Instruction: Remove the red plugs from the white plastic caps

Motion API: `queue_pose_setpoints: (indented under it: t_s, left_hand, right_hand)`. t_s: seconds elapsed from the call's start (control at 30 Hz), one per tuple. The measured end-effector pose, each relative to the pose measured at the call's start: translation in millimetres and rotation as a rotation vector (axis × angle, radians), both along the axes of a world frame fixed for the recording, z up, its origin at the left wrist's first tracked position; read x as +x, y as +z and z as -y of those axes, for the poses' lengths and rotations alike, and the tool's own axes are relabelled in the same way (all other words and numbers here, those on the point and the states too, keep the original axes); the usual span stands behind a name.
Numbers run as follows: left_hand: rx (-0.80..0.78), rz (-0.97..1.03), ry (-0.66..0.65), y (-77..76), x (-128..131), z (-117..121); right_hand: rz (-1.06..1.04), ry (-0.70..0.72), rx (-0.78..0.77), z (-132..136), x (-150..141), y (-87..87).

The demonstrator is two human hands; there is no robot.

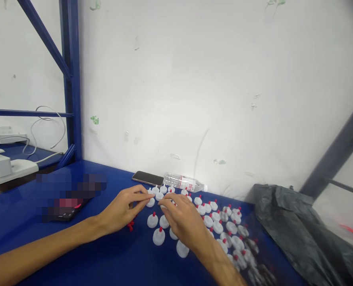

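Note:
Near the middle of the blue table, my left hand (123, 208) reaches in from the left with thumb and forefinger pinched together beside a white cap (150, 203). Whatever is in that pinch is too small to make out. Facing it from the right, my right hand (184, 216) has its fingers curled, their tips close to another white cap (159, 196); its grip is partly hidden. Small red tips (130, 226) lie in a heap under my left hand. Around my right hand stand several round white caps with red tips (159, 236); several at the back have bare white spouts.
A phone (148, 178) and a clear plastic bottle (184, 182) lie along the wall. Another dark device (67, 212) is at the left, partly blurred. A dark plastic bag (295, 222) covers the right side. A blue metal post (74, 79) rises at the left.

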State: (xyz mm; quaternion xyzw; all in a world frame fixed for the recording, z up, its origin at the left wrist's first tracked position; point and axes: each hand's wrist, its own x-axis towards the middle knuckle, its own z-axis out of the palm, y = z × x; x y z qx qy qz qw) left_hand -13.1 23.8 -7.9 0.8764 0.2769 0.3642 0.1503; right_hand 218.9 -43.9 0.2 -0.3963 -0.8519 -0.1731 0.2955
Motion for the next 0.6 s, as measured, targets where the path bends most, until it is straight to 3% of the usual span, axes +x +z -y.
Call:
queue_pose_setpoints:
  t_s: [0.17,0.33,0.6]
  left_hand:
    - [-0.045,0.047,-0.021,2.5,5.3,9.2]
    - [-0.07,0.044,-0.119,-0.2,5.4,10.9]
    - [-0.038,0.056,-0.13,-1.6,5.1,11.6]
  right_hand:
    - [0.077,0.051,-0.074,8.9,-3.5,10.0]
    - [0.1,0.047,-0.076,10.5,-8.9,7.3]
    - [0.083,0.017,-0.074,12.1,-11.9,8.2]
